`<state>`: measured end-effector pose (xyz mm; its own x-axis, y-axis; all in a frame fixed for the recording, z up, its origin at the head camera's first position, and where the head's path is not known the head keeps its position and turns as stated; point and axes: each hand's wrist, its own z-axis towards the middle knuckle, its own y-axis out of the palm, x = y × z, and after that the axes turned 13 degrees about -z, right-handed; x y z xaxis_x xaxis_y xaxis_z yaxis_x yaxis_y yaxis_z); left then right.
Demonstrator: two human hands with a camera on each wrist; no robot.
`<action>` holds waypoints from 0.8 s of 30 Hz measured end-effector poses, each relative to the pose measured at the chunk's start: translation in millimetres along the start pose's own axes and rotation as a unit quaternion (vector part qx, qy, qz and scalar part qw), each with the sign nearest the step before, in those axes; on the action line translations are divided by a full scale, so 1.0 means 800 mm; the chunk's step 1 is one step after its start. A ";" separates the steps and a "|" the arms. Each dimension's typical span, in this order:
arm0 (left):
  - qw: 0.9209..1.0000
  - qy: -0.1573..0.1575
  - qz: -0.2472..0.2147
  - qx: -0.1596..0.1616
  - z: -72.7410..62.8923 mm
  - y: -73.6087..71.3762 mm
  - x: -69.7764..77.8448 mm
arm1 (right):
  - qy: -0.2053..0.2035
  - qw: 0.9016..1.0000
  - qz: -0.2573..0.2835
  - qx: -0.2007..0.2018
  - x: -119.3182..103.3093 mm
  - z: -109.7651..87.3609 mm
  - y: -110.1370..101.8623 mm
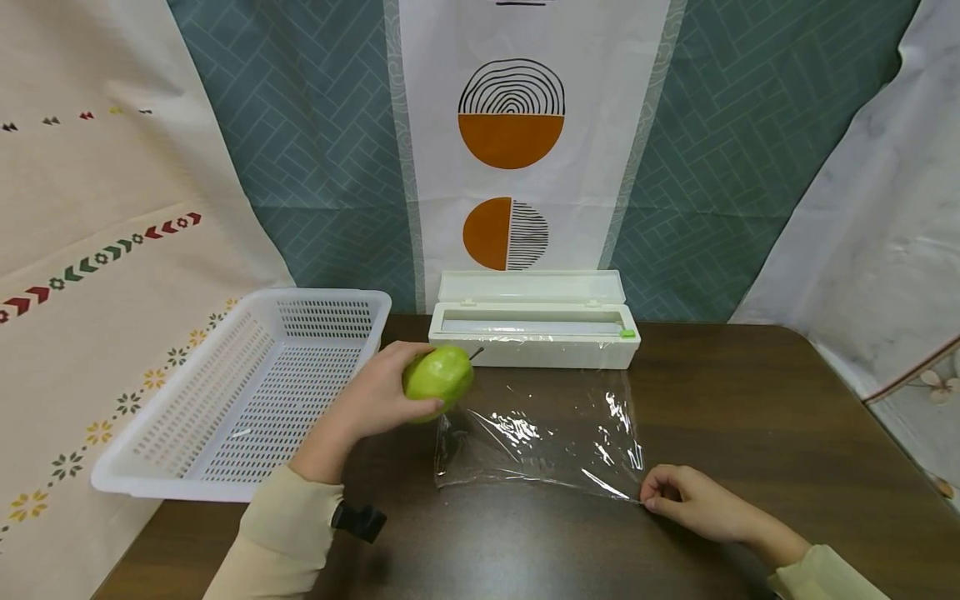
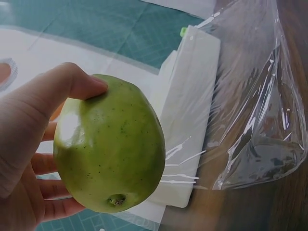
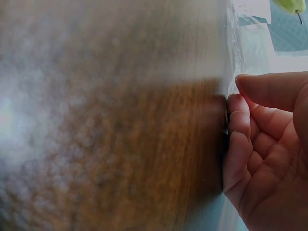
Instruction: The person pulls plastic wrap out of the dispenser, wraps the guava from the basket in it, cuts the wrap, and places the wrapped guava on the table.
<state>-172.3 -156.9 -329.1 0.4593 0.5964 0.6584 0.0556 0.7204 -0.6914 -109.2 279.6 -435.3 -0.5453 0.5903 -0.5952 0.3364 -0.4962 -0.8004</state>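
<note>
My left hand [image 1: 382,390] grips a green pear [image 1: 441,375] with a dark stem, held above the table near the left side of the plastic wrap. In the left wrist view the thumb presses on the pear [image 2: 110,144] and the fingers curl behind it. A clear sheet of cling film [image 1: 536,437] stretches toward me from a white dispenser box [image 1: 532,354], whose lid stands up. At the sheet's near right corner, my right hand [image 1: 693,500] pinches the film between thumb and fingers, low over the table.
A white perforated plastic basket [image 1: 375,337] stands on the left of the dark wooden table [image 1: 480,550]. A small green slider [image 1: 627,333] sits at the right end of the box. Patterned cloths [image 1: 330,125] hang behind the table.
</note>
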 end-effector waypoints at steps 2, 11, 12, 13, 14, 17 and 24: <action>1.000 0.001 0.002 -0.002 0.002 0.002 0.000 | -0.001 1.000 0.000 0.000 0.001 0.000 0.000; 1.000 -0.009 0.000 -0.012 0.006 0.011 0.005 | -0.004 1.000 -0.009 0.004 0.003 -0.001 0.002; 1.000 -0.011 0.000 -0.013 0.006 0.012 0.006 | -0.004 1.000 -0.010 0.004 0.003 -0.001 0.002; 1.000 -0.011 0.001 -0.013 0.007 0.013 0.007 | -0.005 1.000 -0.011 0.004 0.003 -0.001 0.002; 1.000 -0.012 0.000 -0.013 0.007 0.014 0.007 | -0.005 1.000 -0.010 0.004 0.003 -0.001 0.002; 1.000 -0.015 -0.004 -0.017 0.008 0.017 0.007 | -0.006 1.000 -0.011 0.003 0.003 -0.001 0.001; 1.000 -0.014 -0.008 -0.025 0.012 0.026 0.007 | -0.007 1.000 -0.011 0.004 0.003 0.000 0.001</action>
<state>-177.2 -135.3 -336.8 0.4326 0.5947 0.6776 0.1081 0.7120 -0.6938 -109.7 280.4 -437.4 -0.5630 0.5919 -0.5768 0.3178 -0.4892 -0.8122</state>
